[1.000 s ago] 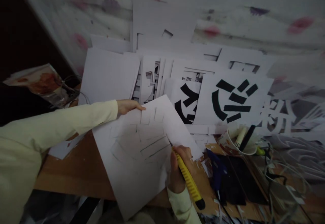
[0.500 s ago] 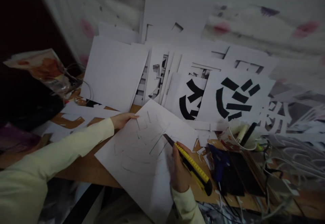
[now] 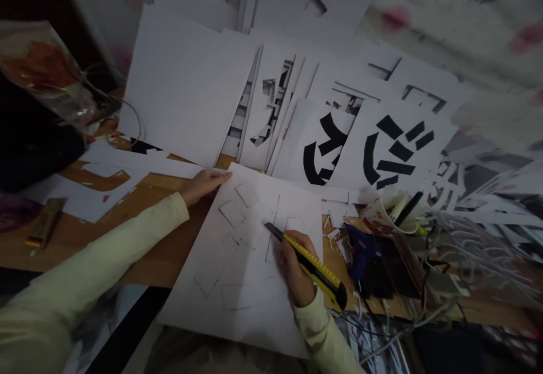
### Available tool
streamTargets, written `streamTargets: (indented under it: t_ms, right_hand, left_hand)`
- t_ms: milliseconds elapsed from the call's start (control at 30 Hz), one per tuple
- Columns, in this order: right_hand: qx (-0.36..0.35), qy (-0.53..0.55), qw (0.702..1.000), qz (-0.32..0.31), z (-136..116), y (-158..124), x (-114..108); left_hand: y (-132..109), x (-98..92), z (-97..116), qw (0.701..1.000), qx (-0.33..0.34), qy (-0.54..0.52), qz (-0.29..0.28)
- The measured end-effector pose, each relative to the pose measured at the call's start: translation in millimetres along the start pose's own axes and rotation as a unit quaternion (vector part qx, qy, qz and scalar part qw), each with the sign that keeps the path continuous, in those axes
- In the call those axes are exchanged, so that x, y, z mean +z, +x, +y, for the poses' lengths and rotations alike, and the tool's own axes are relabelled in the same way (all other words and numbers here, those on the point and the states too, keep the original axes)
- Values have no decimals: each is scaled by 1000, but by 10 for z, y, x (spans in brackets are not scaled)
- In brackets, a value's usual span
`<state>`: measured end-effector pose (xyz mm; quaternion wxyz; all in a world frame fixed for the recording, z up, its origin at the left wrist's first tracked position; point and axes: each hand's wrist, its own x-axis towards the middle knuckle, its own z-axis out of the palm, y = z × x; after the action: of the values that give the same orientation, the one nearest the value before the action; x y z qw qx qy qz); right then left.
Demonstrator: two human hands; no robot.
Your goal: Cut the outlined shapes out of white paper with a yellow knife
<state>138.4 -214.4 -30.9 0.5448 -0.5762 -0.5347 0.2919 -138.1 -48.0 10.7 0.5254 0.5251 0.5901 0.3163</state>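
Note:
A white sheet of paper with faint pencilled and greenish outlines lies tilted across the table's front edge. At its upper left corner, my left hand pinches the edge between thumb and fingers. My right hand is closed around a yellow and black utility knife. The knife's blade is out, and its tip lies over the middle of the sheet, close to a long drawn line. I cannot tell whether the tip touches the paper.
Cut paper panels, some bearing black shapes, lean against the wall. To the right are a paper cup with pens, a blue glue gun and tangled cables. A small dark yellow box and paper scraps lie left.
The sheet has turned clockwise, its top corner now farther left and its lower edge nearer me. My left hand stays on its edge; the knife tip has shifted over the drawing. The view has shifted.

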Motion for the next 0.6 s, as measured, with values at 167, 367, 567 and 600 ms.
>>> streamTargets:
  t_ms: [167, 367, 567, 600]
  right_hand:
    - [21, -4, 999, -33, -106, -29, 30]
    - [-72, 2, 996, 55, -242, 198, 255]
    - [-275, -79, 958, 24, -132, 313, 388]
    - [-305, -95, 948, 6, -120, 316, 370]
  left_hand:
    - [248, 153, 110, 996, 56, 42, 50]
    - [318, 274, 192, 962, -43, -242, -119]
    - [337, 442, 118, 907, -122, -375, -145]
    - [354, 459, 90, 909, -128, -369, -144]
